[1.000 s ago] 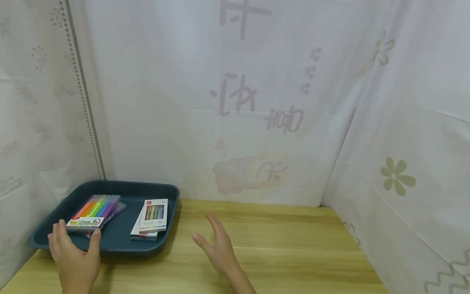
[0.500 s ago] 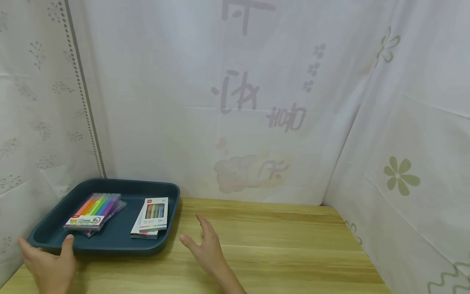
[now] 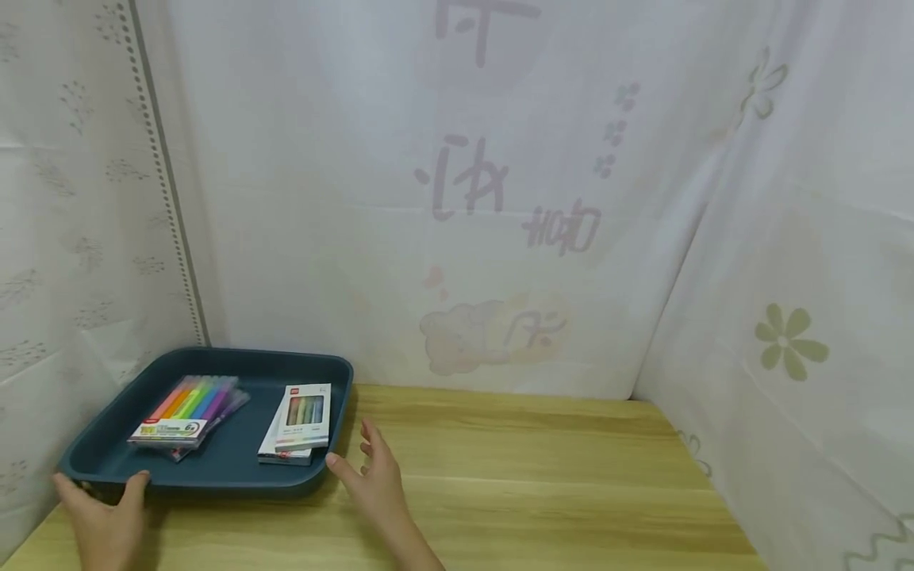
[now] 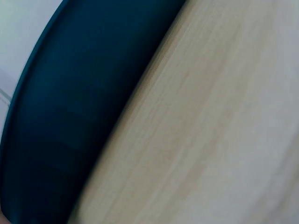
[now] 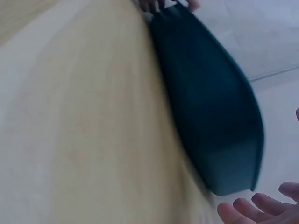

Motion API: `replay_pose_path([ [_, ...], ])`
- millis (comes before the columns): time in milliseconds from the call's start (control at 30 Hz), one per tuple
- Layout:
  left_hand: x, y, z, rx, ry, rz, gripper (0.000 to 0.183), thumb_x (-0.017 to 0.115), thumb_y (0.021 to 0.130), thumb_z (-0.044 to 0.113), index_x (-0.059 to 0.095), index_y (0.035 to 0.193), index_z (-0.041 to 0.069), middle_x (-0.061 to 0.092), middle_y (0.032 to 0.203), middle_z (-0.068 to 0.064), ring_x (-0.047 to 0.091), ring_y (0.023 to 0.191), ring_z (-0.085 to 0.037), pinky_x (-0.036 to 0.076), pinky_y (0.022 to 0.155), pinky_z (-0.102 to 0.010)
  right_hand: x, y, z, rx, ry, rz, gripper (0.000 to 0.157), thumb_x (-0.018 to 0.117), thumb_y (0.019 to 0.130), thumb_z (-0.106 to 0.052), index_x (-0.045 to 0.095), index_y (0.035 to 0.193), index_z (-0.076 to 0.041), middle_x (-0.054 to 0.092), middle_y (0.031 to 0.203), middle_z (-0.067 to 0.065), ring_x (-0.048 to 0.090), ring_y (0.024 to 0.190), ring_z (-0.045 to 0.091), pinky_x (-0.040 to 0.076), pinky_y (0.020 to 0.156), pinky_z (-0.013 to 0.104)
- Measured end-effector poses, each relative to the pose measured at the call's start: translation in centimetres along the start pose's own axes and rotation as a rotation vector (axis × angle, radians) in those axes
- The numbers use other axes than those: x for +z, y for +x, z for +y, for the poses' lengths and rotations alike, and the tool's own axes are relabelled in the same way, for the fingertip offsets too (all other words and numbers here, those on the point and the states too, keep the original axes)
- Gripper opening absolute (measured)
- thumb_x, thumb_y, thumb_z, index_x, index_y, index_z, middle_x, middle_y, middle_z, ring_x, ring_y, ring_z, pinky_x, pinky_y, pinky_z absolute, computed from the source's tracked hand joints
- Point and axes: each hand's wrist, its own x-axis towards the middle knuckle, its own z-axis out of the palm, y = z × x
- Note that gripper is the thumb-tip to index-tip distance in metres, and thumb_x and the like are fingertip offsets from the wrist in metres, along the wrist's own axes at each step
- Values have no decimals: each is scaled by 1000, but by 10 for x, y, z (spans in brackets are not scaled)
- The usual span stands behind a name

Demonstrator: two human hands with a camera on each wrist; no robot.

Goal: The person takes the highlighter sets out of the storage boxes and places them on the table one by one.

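A dark blue tray (image 3: 228, 474) stands on the wooden table at the left. In it lie several highlighters (image 3: 186, 404) in stacked clear packs, and two white boxes (image 3: 303, 416), one overlapping the other, the upper with coloured sticks in its window. My left hand (image 3: 103, 519) holds the tray's front left corner, thumb at the rim; in the right wrist view its fingers (image 5: 152, 5) are at the tray's far end. Near the front right corner, my right hand (image 3: 374, 480) is spread beside the tray, apparently just apart from it. The left wrist view shows mostly the tray's wall (image 4: 70, 107).
The wooden table (image 3: 543, 468) stretches to the right of the tray. White patterned cloth (image 3: 385, 198) hangs behind it and along both sides, close to the tray's left edge.
My left hand has moved from beside the highlighter packs out to the tray's front left corner. My right hand has moved left, close to the tray's right side. The tray's contents look unmoved.
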Motion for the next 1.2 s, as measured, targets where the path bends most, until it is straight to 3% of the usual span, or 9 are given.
replay_pose_path([
  [167,2,4,-4,-100,-33,-13,105,53,95,33,-33,154,29,-26,167,2,-15,156,-20,-7,126,-40,14,-1,10,46,39,-9,84,75,89,-35,34,157,-6,47,152,25,55,131,45,52,97,56],
  [367,1,2,-4,-74,-24,10,104,53,95,30,-31,156,28,-28,166,3,-18,155,-18,-9,125,-39,28,-4,18,72,120,-9,86,73,88,-27,29,160,-13,46,153,25,57,132,38,50,103,51],
  [500,2,2,-4,-60,-91,12,103,55,95,26,-27,157,32,-26,167,7,-16,155,-12,-11,125,-33,35,-3,20,82,124,2,83,69,88,-27,30,160,-20,46,155,19,56,134,30,49,106,48],
  [733,5,4,1,-42,-207,17,102,57,95,20,-23,157,37,-21,168,12,-11,155,-4,-10,124,-27,40,-3,27,0,70,-11,77,67,93,-35,30,160,-23,46,157,9,55,136,25,50,105,38],
  [867,3,5,4,-33,-188,23,101,55,96,21,-23,157,37,-22,168,14,-13,154,-2,-11,124,-26,44,-2,29,-43,45,-23,77,66,95,-39,30,160,-22,46,157,9,55,135,25,51,104,35],
  [1200,7,4,1,-37,-154,26,99,54,96,23,-23,157,36,-22,168,12,-14,155,-4,-11,124,-28,41,-3,32,-58,16,-29,75,64,96,-39,29,161,-21,50,154,11,58,130,21,52,103,31],
])
